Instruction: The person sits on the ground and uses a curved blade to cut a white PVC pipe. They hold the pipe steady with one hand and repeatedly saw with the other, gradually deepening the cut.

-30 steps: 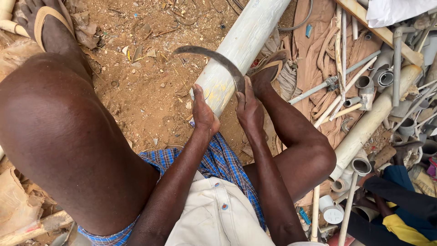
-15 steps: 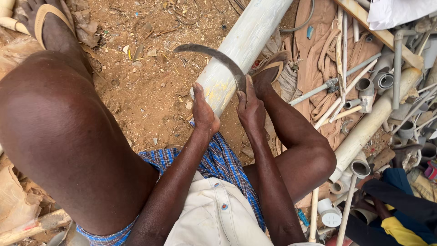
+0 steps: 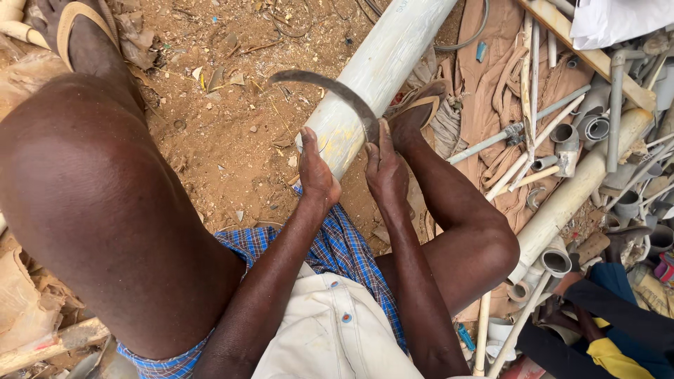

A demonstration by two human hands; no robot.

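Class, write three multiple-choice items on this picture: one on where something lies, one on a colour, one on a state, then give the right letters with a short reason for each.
1. Where does the curved blade lie?
A. across the big white pipe
B. flat on the soil beside the pipe
C. among the small pipes at the right

2. What colour are the shorts?
A. plain red
B. blue check
C. green stripes

3. How is the right hand placed?
A. open in the air, off everything
B. resting on the knee
C. closed at the blade's near end, by the pipe

Answers: 1 A, the blade arches over the pipe's top. 2 B, blue checked cloth shows between the legs. 3 C, its fingers wrap the blade's end, while the left hand presses the pipe.
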